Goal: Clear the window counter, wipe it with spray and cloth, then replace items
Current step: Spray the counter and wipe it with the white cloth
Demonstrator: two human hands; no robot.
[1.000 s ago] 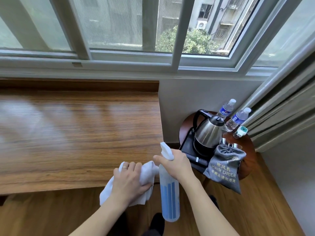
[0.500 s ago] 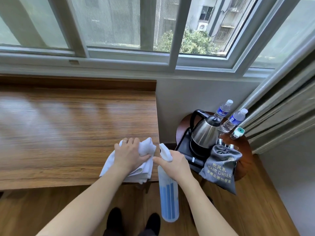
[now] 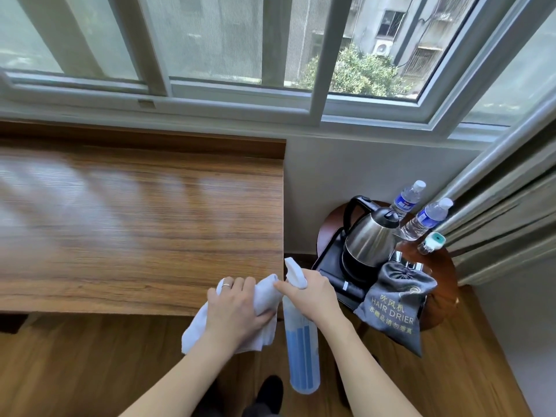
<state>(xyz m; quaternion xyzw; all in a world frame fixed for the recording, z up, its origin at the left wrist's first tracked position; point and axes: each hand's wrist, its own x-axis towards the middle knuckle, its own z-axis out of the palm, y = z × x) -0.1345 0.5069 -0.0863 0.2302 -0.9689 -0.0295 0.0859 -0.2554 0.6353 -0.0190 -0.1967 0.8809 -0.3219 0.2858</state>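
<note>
Two hands — left hand (image 3: pixel 237 308) grips cloth (image 3: pixel 264 291); right hand (image 3: pixel 313 291) grips spray bottle (image 3: pixel 302 356) | two water bottles (image 3: pixel 427 218)

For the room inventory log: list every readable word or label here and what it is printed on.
"吹风机" over "HAIR DRIER": gold print on the grey drawstring bag.
A third gold line below it: too small to read.
Blue labels on the two water bottles: blurred, unreadable.
Spray bottle: no text visible.
</note>
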